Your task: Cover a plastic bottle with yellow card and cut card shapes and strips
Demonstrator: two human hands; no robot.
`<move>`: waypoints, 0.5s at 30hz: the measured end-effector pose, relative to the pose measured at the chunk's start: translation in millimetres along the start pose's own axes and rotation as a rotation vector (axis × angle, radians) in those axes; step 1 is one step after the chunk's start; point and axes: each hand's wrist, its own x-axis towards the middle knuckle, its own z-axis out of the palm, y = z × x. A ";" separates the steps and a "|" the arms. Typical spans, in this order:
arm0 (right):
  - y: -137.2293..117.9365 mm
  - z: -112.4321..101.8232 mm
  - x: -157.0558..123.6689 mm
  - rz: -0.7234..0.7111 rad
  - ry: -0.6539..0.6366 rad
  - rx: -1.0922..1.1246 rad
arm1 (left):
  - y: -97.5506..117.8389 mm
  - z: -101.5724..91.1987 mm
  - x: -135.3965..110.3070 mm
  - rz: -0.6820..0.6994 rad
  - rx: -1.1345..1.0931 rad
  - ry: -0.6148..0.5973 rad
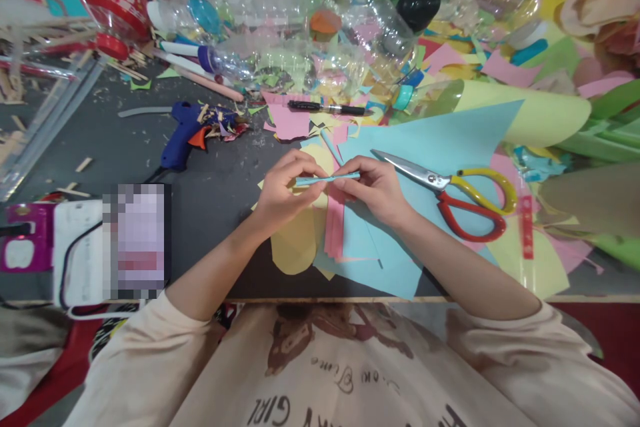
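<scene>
Between my two hands a narrow folded strip of light blue paper [313, 181] is held level, pinched near its middle. My left hand [287, 190] grips its left part with thumb and fingers. On the other side my right hand [375, 190] pinches the right part, fingertips almost meeting the left ones. Below the strip lie folded pink paper strips [335, 227], a yellow paper piece with a rounded end [294, 250] and a large light blue sheet [400, 253]. Scissors [440, 183] with one yellow and one red handle rest on the sheet, right of my right hand.
A blue glue gun [183, 133] lies left of my hands, above a phone [143, 237] and a white power bank-like box [77, 247]. A black pen [327, 108] lies beyond my hands. Clear plastic bottles [280, 63] and paper scraps crowd the back. Rolled yellow paper [530, 113] sits right.
</scene>
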 end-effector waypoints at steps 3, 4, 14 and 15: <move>-0.4 0.6 0.3 -0.006 -0.002 0.002 | 0.8 -0.2 -0.5 0.020 0.016 0.018; -0.3 0.7 0.4 -0.005 -0.001 0.002 | 1.3 -0.5 -0.7 0.025 0.023 0.019; 0.6 2.3 0.1 -0.046 0.031 0.021 | -2.6 1.1 -3.2 0.024 -0.049 0.019; 0.7 2.5 0.1 -0.045 0.039 0.025 | -3.9 1.9 -3.9 0.013 -0.078 0.020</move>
